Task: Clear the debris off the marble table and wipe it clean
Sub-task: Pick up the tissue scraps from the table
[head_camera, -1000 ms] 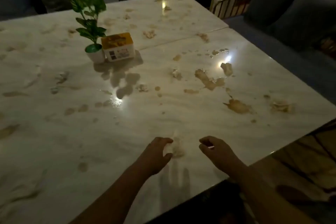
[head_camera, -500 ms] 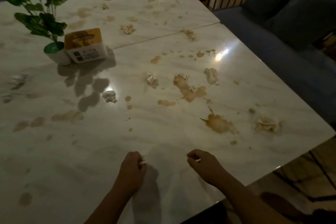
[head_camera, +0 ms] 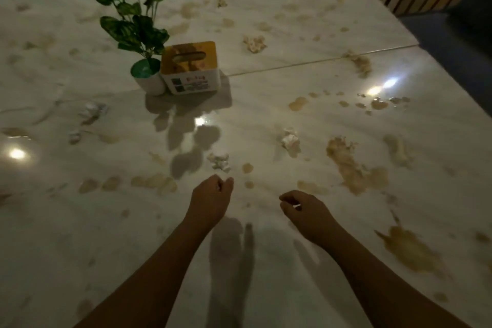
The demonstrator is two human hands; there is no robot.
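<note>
Near the front edge of the marble table (head_camera: 266,287), both bare forearms reach forward over the stone with the hands low above it. The left hand (head_camera: 213,197) is curled, thumb and forefinger drawn close, just short of a crumpled tissue wad (head_camera: 219,162). Whether anything sits inside that curl cannot be told. The posture suits a pick-up of this wad, the nearest piece of debris. The right hand (head_camera: 303,210) is curled too and appears to pinch a pale scrap (head_camera: 296,205) at its fingertips, likely litter gathered first so that wiping meets no lumps. A second wad (head_camera: 290,141) lies farther right, near the brown spills (head_camera: 354,167) spread across the surface. The tissue box (head_camera: 190,68) and potted plant (head_camera: 145,34) stand touching, well back from the hands, probably as the table's usual setting and a handy source of wipes.
</note>
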